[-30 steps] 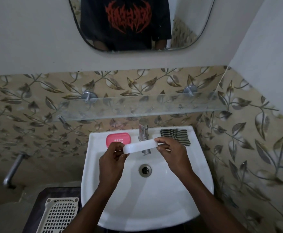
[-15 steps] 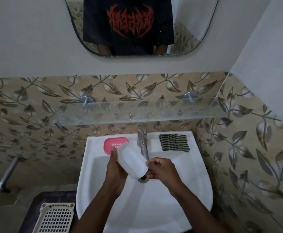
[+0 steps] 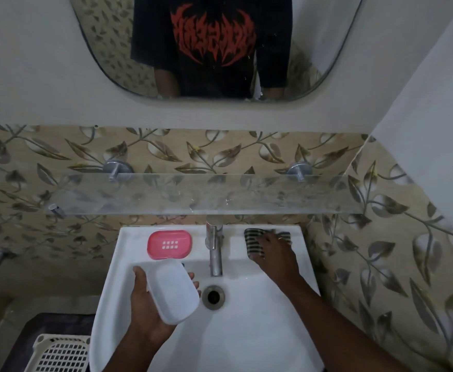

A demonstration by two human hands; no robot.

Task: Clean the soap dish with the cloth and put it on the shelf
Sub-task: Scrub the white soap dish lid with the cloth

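Note:
A white oval soap dish [image 3: 173, 289] lies in the palm of my left hand [image 3: 147, 307], held over the left side of the white sink [image 3: 247, 331]. My right hand [image 3: 275, 256] rests on the striped black-and-white cloth [image 3: 252, 241] at the sink's back right ledge, fingers closing over it. A pink perforated soap dish insert [image 3: 169, 244] sits on the back left ledge. The glass shelf [image 3: 193, 194] hangs on the wall above the sink, with nothing on it.
A chrome tap [image 3: 215, 248] stands at the sink's back middle, above the drain [image 3: 213, 296]. A mirror [image 3: 214, 47] hangs over the shelf. A white plastic basket [image 3: 61, 354] sits at the lower left. A tiled wall closes in on the right.
My right hand let go of the white soap dish and moved back right onto the cloth. The left hand now holds the dish alone, lower and flatter in the palm.

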